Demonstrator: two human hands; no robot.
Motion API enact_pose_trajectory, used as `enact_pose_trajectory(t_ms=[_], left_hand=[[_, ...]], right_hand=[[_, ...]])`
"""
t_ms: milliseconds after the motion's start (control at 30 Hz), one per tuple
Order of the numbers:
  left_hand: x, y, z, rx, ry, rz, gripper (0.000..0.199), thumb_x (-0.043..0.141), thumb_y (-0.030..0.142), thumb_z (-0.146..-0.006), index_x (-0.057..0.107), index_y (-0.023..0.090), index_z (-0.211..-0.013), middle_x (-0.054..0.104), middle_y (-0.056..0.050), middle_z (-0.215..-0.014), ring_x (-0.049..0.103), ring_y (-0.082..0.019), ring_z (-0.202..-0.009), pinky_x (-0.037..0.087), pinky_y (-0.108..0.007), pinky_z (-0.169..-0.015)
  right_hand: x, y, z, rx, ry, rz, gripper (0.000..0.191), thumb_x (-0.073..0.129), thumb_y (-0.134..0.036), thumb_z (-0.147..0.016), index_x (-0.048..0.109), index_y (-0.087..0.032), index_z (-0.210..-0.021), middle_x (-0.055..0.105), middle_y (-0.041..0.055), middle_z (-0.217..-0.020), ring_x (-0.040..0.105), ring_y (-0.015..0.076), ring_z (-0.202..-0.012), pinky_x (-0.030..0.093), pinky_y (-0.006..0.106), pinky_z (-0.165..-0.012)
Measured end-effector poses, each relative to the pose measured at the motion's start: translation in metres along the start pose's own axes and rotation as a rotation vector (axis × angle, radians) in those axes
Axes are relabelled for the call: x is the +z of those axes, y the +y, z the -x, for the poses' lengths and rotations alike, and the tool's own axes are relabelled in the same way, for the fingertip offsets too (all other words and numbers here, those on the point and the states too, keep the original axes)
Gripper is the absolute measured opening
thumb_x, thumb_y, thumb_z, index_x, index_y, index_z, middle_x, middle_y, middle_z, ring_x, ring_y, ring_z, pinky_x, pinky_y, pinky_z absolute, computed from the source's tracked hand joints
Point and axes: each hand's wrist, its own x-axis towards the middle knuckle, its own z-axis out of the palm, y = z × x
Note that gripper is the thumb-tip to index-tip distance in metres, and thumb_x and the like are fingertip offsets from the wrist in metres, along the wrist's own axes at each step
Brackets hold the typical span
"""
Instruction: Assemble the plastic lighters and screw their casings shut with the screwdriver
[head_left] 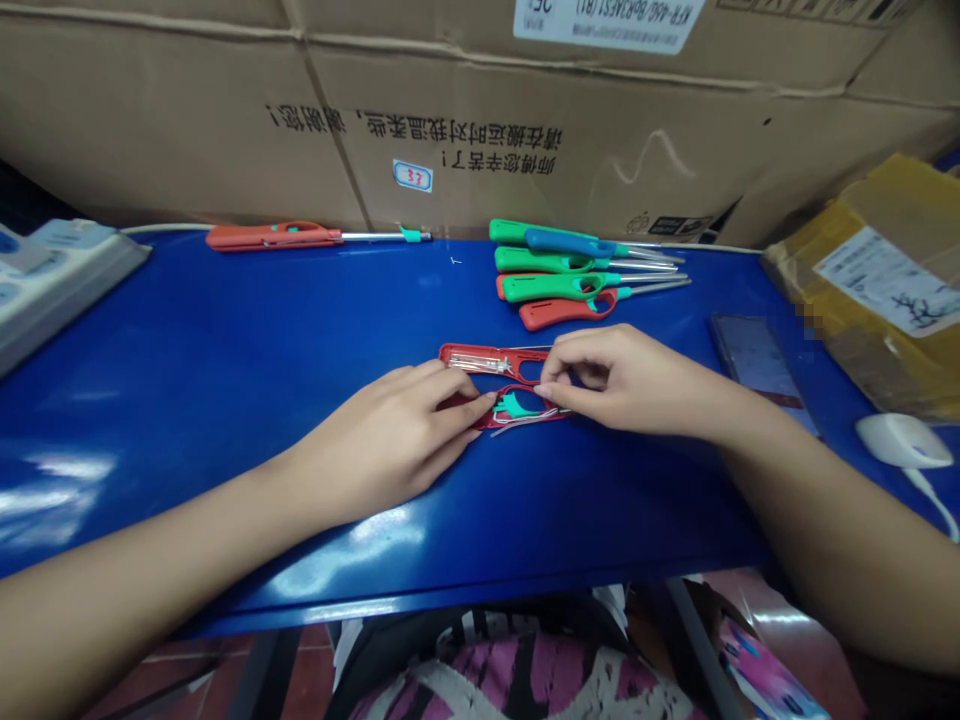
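Two red lighter shell halves lie opened out, side by side, on the blue table. The far half (469,358) holds a clear tube-like part and has a thin metal rod at its right end. In the near half (556,411) sit a green trigger (514,405) and thin pale wires. My left hand (401,430) grips the left end of the near half, fingertips beside the trigger. My right hand (626,385) has thumb and index finger pinched together at the right end of both halves; what is between them is hidden.
Several assembled lighters (551,262) in green, blue and red lie beyond my hands. Another red-orange lighter (274,237) lies at the back left. A cardboard box (225,150) walls the back. A power strip (67,275), phone (757,355), taped box (862,290) and white device (904,440) flank the workspace.
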Motion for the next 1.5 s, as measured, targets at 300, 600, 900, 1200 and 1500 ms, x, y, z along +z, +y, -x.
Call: enact_pose_trajectory(t_ms=[300, 600, 900, 1200, 1500], left_hand=[[0.000, 0.000, 0.000, 0.041, 0.044, 0.001, 0.029, 0.051, 0.025, -0.103, 0.069, 0.024, -0.126, 0.069, -0.007, -0.117, 0.064, -0.023, -0.099, 0.055, -0.037, -0.081], [0.000, -0.001, 0.001, 0.050, 0.016, 0.016, 0.033, 0.054, 0.020, -0.100, 0.068, 0.026, -0.130, 0.066, -0.009, -0.128, 0.061, -0.029, -0.107, 0.054, -0.040, -0.081], [0.002, -0.001, 0.001, 0.050, 0.020, 0.012, 0.034, 0.053, 0.022, -0.101, 0.068, 0.027, -0.131, 0.067, -0.009, -0.127, 0.061, -0.028, -0.109, 0.055, -0.040, -0.084], [-0.005, -0.011, -0.002, -0.049, 0.173, 0.207, 0.033, 0.061, 0.036, -0.099, 0.070, 0.020, -0.126, 0.070, -0.010, -0.121, 0.065, -0.023, -0.108, 0.054, -0.037, -0.094], [0.008, -0.030, -0.010, -0.076, 0.181, 0.229, 0.033, 0.049, 0.020, -0.102, 0.067, 0.017, -0.130, 0.072, -0.011, -0.124, 0.064, -0.022, -0.109, 0.052, -0.040, -0.097]], right_hand=[[-0.003, -0.003, 0.006, -0.157, -0.120, 0.134, 0.012, 0.061, -0.013, -0.090, 0.071, -0.018, -0.086, 0.068, 0.0019, -0.088, 0.061, 0.0140, -0.081, 0.044, 0.026, -0.073], [-0.006, -0.008, 0.014, -0.178, -0.137, 0.184, 0.021, 0.057, -0.022, -0.097, 0.076, -0.019, -0.089, 0.071, 0.0029, -0.093, 0.064, 0.0151, -0.081, 0.047, 0.029, -0.076], [-0.006, -0.009, 0.016, -0.193, -0.137, 0.248, 0.022, 0.055, -0.027, -0.098, 0.073, -0.021, -0.088, 0.071, 0.0029, -0.094, 0.065, 0.0158, -0.081, 0.047, 0.029, -0.074], [0.004, -0.014, 0.014, -0.265, -0.068, 0.359, 0.016, 0.058, -0.031, -0.098, 0.068, -0.023, -0.107, 0.068, 0.0039, -0.112, 0.064, 0.0176, -0.092, 0.045, 0.030, -0.071], [0.022, -0.009, 0.008, -0.322, -0.102, 0.471, 0.015, 0.050, -0.028, -0.102, 0.063, -0.021, -0.103, 0.065, 0.0032, -0.104, 0.056, 0.0145, -0.075, 0.031, 0.029, -0.057]])
